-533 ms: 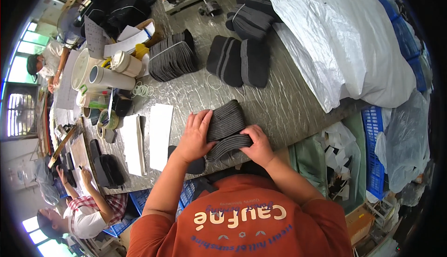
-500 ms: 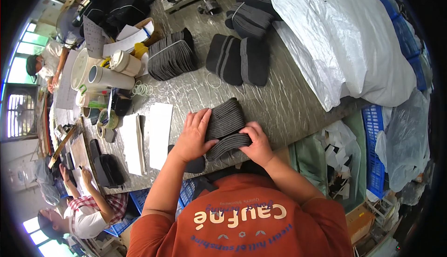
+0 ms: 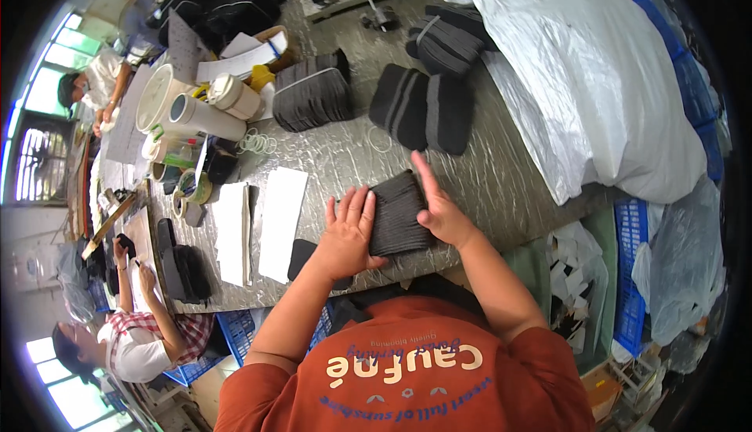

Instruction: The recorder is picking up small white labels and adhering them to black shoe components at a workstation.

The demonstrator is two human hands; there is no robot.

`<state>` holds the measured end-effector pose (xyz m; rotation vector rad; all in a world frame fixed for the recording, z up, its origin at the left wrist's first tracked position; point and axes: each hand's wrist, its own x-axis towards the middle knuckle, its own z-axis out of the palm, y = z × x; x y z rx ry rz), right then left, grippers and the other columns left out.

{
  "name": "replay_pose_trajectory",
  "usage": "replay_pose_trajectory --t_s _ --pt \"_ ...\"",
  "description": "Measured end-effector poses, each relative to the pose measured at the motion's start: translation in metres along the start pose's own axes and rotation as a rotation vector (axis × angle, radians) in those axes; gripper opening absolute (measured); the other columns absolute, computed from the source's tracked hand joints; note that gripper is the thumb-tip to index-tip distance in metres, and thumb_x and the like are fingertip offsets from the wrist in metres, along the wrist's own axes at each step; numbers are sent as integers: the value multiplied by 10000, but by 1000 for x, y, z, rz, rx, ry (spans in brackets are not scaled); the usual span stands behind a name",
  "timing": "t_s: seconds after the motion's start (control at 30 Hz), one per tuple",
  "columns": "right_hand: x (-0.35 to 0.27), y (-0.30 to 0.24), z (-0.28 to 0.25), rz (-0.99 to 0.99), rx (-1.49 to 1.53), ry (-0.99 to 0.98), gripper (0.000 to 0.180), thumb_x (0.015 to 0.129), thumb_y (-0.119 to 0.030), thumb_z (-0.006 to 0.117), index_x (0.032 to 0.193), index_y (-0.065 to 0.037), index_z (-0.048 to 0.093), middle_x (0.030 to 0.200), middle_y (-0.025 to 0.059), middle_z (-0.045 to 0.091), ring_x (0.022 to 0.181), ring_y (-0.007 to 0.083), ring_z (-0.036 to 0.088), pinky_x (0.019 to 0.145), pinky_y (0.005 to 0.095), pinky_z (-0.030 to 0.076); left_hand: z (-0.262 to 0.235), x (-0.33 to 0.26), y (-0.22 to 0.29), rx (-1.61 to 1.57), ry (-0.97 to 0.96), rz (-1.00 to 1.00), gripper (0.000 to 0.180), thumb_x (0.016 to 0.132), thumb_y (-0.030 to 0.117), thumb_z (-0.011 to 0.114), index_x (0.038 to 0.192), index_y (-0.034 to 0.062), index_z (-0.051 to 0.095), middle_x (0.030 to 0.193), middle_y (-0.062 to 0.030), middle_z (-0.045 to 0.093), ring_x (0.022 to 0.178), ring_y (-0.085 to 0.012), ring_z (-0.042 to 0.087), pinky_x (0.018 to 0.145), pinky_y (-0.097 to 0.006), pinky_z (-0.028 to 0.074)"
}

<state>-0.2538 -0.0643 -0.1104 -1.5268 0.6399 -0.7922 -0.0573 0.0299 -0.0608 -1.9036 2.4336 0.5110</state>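
Note:
A stack of dark grey, ribbed fabric pieces (image 3: 398,216) stands on edge on the table, between my two hands. Along its left side lies my left hand (image 3: 347,232), fingers extended and thumb near the lower corner. My right hand (image 3: 444,211) is at the right side, its fingers stretched straight away from me and the thumb toward the stack. A dark flat piece (image 3: 304,258) lies beside my left wrist, partly hidden by it. Beyond the stack, a thin pale elastic ring (image 3: 381,139) rests near two dark banded bundles (image 3: 427,108).
White paper sheets (image 3: 283,220) lie on the left, with cups and tubs (image 3: 207,116) farther back. A tied grey stack (image 3: 312,93) stands at the back. A large white plastic sack (image 3: 587,79) covers the right. Two people work at the left, one writing (image 3: 168,338).
The stack's two separate portions have come together into one block. My right hand has let go of the nearer portion and straightened its fingers along the side. The view has shifted slightly.

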Motion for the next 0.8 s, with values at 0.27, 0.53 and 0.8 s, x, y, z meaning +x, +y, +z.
replay_pose_trajectory --t_s 0.27,0.53,0.8 --pt "19 -59 41 -77 -1465 -585 956 690 -437 719 1458 -162 220 1444 252 252 1336 380 255 1081 607 71 -5 6 -12 -173 -16 85 1121 548 408 807 1391 -56 233 1409 -219 306 1297 -382 303 1104 -498 163" --pt "20 -86 19 85 -1129 -540 1063 500 -209 809 1408 -54 279 1199 165 450 1184 329 395 1065 548 218 18 111 -76 -281 427 -22 319 708 169 720 1001 59 658 986 -112 611 1040 -336 488 914 -416 405" --pt "-64 -33 -72 216 746 -110 1013 595 -103 792 1433 -29 227 1446 181 311 1331 257 323 1100 379 219 -5 106 -29 -923 -20 -13 129 819 52 586 937 18 625 864 -111 641 903 -224 597 845 -324 453"
